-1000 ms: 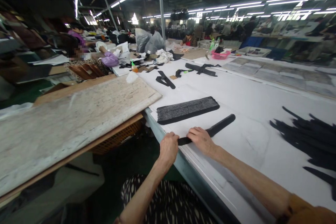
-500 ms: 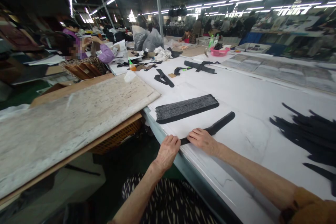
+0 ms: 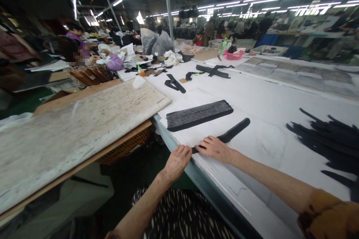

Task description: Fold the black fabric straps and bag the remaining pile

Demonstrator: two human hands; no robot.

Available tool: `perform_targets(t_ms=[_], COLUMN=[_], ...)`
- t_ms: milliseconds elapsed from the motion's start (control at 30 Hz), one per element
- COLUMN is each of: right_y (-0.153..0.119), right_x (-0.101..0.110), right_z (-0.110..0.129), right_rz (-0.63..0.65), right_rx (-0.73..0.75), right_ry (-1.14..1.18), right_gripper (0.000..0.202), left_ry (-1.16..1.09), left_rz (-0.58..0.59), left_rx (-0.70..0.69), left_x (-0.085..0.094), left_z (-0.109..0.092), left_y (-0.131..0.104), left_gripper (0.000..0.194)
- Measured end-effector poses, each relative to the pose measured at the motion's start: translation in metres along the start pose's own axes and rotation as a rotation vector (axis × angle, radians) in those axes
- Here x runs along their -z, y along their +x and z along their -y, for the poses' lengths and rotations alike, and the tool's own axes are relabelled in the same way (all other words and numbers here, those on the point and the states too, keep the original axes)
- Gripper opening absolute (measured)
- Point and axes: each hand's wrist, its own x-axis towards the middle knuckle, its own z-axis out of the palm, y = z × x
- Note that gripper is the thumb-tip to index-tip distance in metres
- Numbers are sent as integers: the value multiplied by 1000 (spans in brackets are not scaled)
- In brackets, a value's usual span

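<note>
A black strip (image 3: 237, 130) lies slantwise on the white table (image 3: 269, 101), its near end at the table's edge. My left hand (image 3: 177, 161) is closed on that near end, fingers pinched. Just to its right, my right hand (image 3: 214, 149) bears on the same strip with bent fingers pressed together round it. Beyond both hands sits a long stack of grey and black strips (image 3: 199, 115). A loose heap of black strips (image 3: 325, 138) is spread at the right side.
A stained pale board (image 3: 84, 130) adjoins the table at left. Farther back are crossed black strips (image 3: 214, 71), an orange glue bottle (image 3: 140, 70), a pink basket (image 3: 234, 55) and grey bags (image 3: 162, 43). Another person (image 3: 78, 54) sits at back left.
My right hand has shifted slightly left along the strip, closer to my left hand. The seated person's hands at back left and the purple cloth there have moved.
</note>
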Motion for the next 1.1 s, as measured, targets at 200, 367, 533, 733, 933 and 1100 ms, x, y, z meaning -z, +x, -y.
perform_targets(t_ms=[200,367,533,733,933,1100], right_y=[-1,-4,5,26,21,19], right_x=[-1,-1,0,1,-6,-9], right_z=[1,0,5,18,11,9], right_rz=[10,7,-19,13,-20,-77], right_rx=[-14,-24,-9,5,66,77], right_ry=[-20,-23,39,32,34,57], right_gripper=[25,32,29,17,20,22], left_ry=[-52,-288,-1054,-1400,-1525,-1579], left_rz=[-198,-300,-342,-299,-311,-294], left_rx=[136,429,817,926,992,1009], left_x=[-17,-20,-19,-22,-31,-33], left_z=[4,8,9,4,6,5], left_y=[-18,-35,-29,-7,-11,-15], left_gripper=[40,33,31,34,29,28])
